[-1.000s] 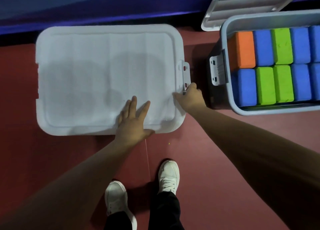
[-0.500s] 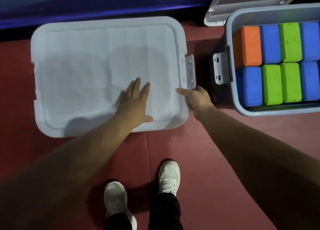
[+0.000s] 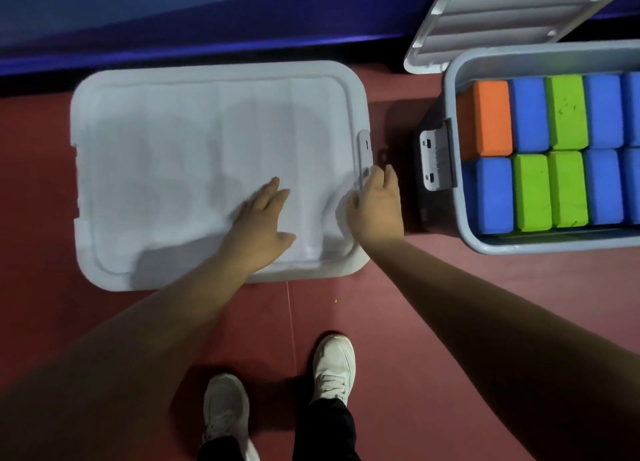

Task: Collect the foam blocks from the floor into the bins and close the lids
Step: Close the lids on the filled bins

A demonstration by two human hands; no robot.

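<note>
The white lid [image 3: 173,148] of the left-hand bin lies flat and fully seated, with the left hand [image 3: 259,225] spread on it near its front edge, fingers straight and pressing down. At the lid's right end is the change: half a second ago the latch [image 3: 364,148] hung swung out from the rim, and now it stands folded up against the lid's edge. The right hand [image 3: 375,206] has followed it in, fingers curled over the latch's lower end and thumb on the lid top, squeezing it home. I'd say this bin is as good as closed on this side. The clip at its far left end is too washed out to judge.

Across a gap of red floor [image 3: 450,304], the second bin [image 3: 519,245] is open. Its own clip [image 3: 434,162] hangs loose on the near wall. The foam blocks [image 3: 568,114], orange, blue and green, sit packed in tidy rows inside, level with the rim. Its ribbed lid [image 3: 502,17] is tipped up behind it, nothing lying between. That lid is likely next. No blocks show on the floor here, only the person's white shoes [image 3: 334,367].
</note>
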